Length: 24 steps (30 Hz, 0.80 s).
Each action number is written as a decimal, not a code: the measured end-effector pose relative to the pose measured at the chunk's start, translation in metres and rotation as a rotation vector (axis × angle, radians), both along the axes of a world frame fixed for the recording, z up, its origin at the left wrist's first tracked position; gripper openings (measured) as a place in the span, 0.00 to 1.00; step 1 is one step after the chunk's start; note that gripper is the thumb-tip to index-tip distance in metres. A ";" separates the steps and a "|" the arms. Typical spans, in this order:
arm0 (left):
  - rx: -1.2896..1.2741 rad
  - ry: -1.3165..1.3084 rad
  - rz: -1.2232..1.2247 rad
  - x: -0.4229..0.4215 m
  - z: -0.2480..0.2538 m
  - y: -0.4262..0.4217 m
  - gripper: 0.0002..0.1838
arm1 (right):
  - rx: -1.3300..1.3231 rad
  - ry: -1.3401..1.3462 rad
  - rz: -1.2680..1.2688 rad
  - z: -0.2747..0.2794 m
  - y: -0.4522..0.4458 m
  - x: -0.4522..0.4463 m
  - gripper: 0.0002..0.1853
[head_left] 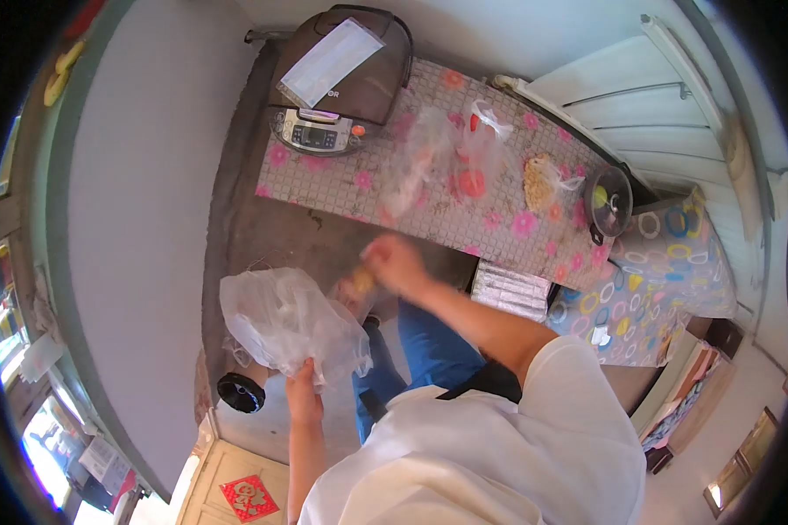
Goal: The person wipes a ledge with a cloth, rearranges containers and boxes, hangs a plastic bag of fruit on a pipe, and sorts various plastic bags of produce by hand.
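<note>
My left hand is closed on a large, thin, clear plastic bag, which hangs puffed out and crumpled over the floor. My right hand, smeared by motion, is closed on what looks like a small clear plastic bag with something yellowish inside. The blur hides its contents. This hand is in front of the table's near edge, to the right of the large bag.
A flower-patterned table bears a brown rice cooker with a face mask on its lid, a long clear bag, a bag with red items, a bag of yellowish food and a glass-lidded pot. A black round object is low at left.
</note>
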State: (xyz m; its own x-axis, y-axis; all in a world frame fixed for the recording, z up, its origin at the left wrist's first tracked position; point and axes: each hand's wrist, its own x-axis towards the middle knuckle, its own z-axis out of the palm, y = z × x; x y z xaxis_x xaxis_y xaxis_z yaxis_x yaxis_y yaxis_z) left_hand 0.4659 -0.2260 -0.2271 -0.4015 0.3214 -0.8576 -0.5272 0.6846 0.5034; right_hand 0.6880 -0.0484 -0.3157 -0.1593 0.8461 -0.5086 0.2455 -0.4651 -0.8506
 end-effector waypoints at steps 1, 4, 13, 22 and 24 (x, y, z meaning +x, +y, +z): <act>0.005 -0.010 -0.013 0.002 -0.002 0.001 0.19 | 0.236 -0.546 -0.006 -0.065 0.023 0.020 0.11; 0.014 -0.021 -0.017 0.010 -0.006 0.002 0.20 | 0.293 -0.782 -0.171 -0.111 0.097 0.050 0.36; 0.003 -0.046 0.136 0.010 -0.009 -0.015 0.18 | 0.491 -0.570 -0.259 -0.152 0.158 0.098 0.13; 0.000 -0.091 0.224 0.001 -0.029 -0.036 0.19 | 0.114 -0.683 -0.296 -0.032 -0.011 0.196 0.11; 0.014 -0.076 0.234 0.004 -0.024 -0.034 0.19 | 0.202 -0.728 -0.171 -0.004 -0.014 0.161 0.11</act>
State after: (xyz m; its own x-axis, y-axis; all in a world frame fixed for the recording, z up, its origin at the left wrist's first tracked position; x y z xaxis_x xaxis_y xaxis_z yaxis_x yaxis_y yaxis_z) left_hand 0.4697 -0.2596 -0.2514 -0.4009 0.2391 -0.8844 -0.7075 0.5325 0.4647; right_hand 0.8494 -0.0626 -0.3194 0.2971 0.9164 -0.2683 0.7143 -0.3998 -0.5744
